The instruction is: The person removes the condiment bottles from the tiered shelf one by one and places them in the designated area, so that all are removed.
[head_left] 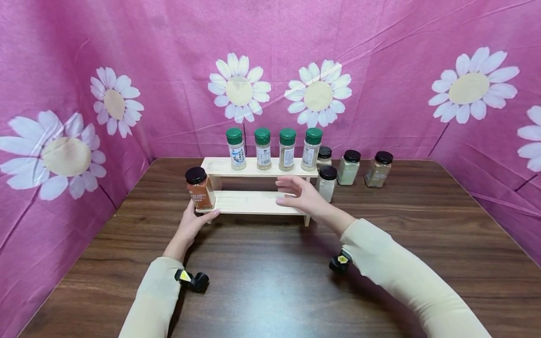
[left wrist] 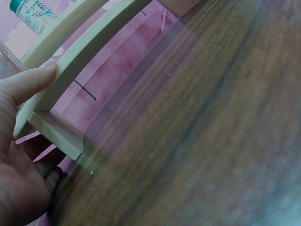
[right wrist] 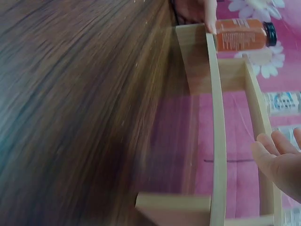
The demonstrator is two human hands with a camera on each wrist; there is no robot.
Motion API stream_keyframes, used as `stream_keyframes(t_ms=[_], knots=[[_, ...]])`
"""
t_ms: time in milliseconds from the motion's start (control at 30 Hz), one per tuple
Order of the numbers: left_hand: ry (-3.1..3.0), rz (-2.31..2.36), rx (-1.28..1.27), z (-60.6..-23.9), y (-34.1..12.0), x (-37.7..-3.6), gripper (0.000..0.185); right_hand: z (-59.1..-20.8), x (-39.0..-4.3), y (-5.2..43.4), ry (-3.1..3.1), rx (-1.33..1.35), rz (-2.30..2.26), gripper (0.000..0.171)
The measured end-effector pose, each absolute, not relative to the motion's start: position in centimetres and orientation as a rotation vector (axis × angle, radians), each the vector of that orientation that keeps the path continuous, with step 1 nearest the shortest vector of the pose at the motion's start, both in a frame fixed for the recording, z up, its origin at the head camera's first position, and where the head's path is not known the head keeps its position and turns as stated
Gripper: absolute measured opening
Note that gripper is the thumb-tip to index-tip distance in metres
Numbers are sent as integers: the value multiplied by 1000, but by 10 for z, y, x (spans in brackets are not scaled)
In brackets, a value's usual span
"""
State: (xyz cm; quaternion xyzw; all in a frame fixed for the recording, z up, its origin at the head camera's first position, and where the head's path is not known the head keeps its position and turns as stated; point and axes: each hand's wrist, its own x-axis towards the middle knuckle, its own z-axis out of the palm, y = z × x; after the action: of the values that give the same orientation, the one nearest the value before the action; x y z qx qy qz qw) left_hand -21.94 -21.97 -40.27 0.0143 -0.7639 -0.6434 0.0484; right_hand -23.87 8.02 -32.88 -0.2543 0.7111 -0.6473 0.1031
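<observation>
Four green-capped jars (head_left: 274,149) fill the rack's (head_left: 253,203) top tier; the left hand (head_left: 191,224) sets a red jar (head_left: 200,188) on the lower tier's left end, thumb at the edge, its grip hidden; right hand (head_left: 301,194) hovers, fingers relaxed; four black-capped jars (head_left: 351,170) remain on the bench (head_left: 270,272).

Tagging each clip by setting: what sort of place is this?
Probably a staged recording booth, not a kitchen: pink daisy-print cloth walls in a dark wooden table holding only a two-tier wooden spice rack and spice jars.
</observation>
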Motion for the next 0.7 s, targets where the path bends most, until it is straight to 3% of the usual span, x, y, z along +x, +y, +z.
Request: stream_keyframes(t_ms=[700], knots=[[-2330, -1957, 37, -402, -220, -219, 73, -328, -243, -4, 2099, -750, -1869, 56]])
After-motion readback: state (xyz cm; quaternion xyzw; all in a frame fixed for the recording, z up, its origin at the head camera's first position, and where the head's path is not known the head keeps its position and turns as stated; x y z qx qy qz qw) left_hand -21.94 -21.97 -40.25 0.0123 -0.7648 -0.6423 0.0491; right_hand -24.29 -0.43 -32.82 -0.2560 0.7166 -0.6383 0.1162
